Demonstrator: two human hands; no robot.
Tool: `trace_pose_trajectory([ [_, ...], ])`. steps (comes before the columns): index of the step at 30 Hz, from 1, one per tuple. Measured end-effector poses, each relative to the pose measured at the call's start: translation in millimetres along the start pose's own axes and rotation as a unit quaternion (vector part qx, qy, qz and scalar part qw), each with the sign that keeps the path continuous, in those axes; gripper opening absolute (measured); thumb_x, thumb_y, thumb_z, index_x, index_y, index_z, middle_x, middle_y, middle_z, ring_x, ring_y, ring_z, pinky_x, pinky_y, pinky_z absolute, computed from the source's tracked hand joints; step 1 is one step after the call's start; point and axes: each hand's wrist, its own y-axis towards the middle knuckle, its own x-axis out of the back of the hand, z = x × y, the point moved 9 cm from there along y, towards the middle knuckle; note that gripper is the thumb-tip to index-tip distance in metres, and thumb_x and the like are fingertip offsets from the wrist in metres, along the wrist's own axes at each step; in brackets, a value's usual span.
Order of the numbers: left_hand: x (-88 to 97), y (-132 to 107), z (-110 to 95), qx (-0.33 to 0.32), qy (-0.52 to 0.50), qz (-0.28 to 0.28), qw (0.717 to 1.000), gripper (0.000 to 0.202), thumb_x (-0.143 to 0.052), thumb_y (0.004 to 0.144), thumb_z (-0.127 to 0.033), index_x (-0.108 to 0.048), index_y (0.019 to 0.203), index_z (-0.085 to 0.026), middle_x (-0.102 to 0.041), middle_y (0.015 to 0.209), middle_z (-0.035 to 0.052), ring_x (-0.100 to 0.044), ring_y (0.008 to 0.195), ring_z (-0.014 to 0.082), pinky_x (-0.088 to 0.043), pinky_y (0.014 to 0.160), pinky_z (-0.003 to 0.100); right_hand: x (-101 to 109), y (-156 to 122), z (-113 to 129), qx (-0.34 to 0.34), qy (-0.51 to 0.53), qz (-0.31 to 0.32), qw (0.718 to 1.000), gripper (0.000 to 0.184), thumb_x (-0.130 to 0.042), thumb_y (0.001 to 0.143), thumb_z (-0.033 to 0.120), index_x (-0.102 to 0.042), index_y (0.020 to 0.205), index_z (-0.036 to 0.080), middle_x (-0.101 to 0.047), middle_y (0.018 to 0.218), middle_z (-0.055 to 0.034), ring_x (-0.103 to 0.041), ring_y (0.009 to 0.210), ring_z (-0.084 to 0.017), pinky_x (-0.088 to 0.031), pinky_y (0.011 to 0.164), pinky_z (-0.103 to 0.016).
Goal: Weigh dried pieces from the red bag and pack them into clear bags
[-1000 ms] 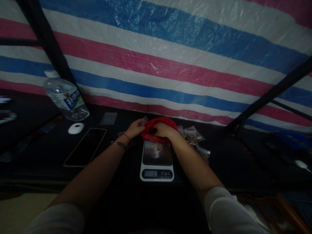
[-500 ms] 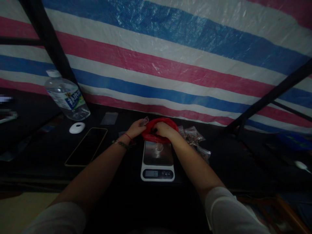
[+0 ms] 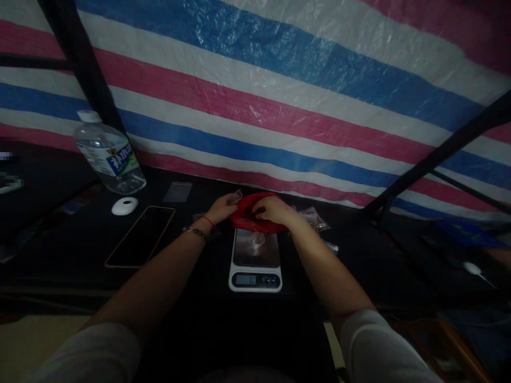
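Note:
A red plastic bag [image 3: 248,224] lies with its mouth spread, just behind a white kitchen scale [image 3: 255,258]. My right hand [image 3: 275,208] reaches into it from the right, fingertips pinched together over dark contents; what they grip is hidden. At the bag's left rim, my left hand [image 3: 222,209] is closed, with a small clear plastic bag [image 3: 237,196] sticking up from its fingers. On the scale's metal plate a round, clear shape [image 3: 258,240] shows, too dim to name. Several small filled zip bags [image 3: 315,219] lie right of the red bag, partly behind my right forearm.
Left on the black table [image 3: 80,239] are a water bottle [image 3: 112,157], a white oval case [image 3: 125,206], a phone [image 3: 141,236] and a flat clear zip bag [image 3: 178,192]. A striped plastic sheet [image 3: 255,122] hangs behind. A white plug-like object [image 3: 473,268] lies far right.
The view has shifted slightly. My right hand still works inside the red bag, its wrist a little further right. My left hand keeps its place at the rim.

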Motion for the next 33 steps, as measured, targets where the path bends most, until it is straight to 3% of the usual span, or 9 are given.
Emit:
trace_pose_trajectory([
  [5, -2.4, 1, -1, -0.008, -0.008, 0.011, 1.000, 0.037, -0.063, 0.062, -0.022, -0.065, 0.098, -0.013, -0.069, 0.089, 0.0052, -0.064, 0.079, 0.0191, -0.051, 0.076, 0.032, 21, -40, 50, 0.047, 0.009, -0.009, 0.999, 0.026, -0.061, 0.075, 0.010, -0.072, 0.097, 0.020, -0.072, 0.097, -0.0033, -0.063, 0.087, -0.015, -0.043, 0.079, -0.024],
  [10, 0.1, 2, 0, -0.010, -0.001, -0.002, 1.000, 0.036, -0.063, 0.062, -0.024, -0.066, 0.096, -0.014, -0.069, 0.091, 0.0051, -0.064, 0.082, 0.0200, -0.051, 0.078, 0.031, 14, -56, 79, 0.048, -0.017, 0.014, 0.999, 0.017, -0.063, 0.076, 0.010, -0.073, 0.089, 0.015, -0.071, 0.087, -0.0071, -0.062, 0.080, -0.016, -0.042, 0.074, -0.025],
  [21, 4.1, 2, -2, -0.017, 0.041, -0.015, 0.999, 0.040, -0.062, 0.061, -0.024, -0.066, 0.099, -0.015, -0.069, 0.090, 0.0041, -0.064, 0.080, 0.0200, -0.051, 0.075, 0.031, -4, -57, 77, 0.014, -0.093, 0.030, 0.995, 0.019, -0.061, 0.079, 0.015, -0.072, 0.094, 0.016, -0.069, 0.094, -0.0096, -0.062, 0.086, -0.019, -0.042, 0.075, -0.026],
  [33, 5.2, 4, 0, -0.015, 0.056, -0.012, 0.998, 0.038, -0.062, 0.060, -0.025, -0.066, 0.097, -0.016, -0.069, 0.088, 0.0036, -0.063, 0.081, 0.0206, -0.051, 0.076, 0.032, 1, -57, 80, 0.020, -0.077, 0.003, 0.997, 0.025, -0.065, 0.077, 0.015, -0.068, 0.101, 0.016, -0.068, 0.098, -0.0086, -0.060, 0.091, -0.020, -0.041, 0.079, -0.027],
])
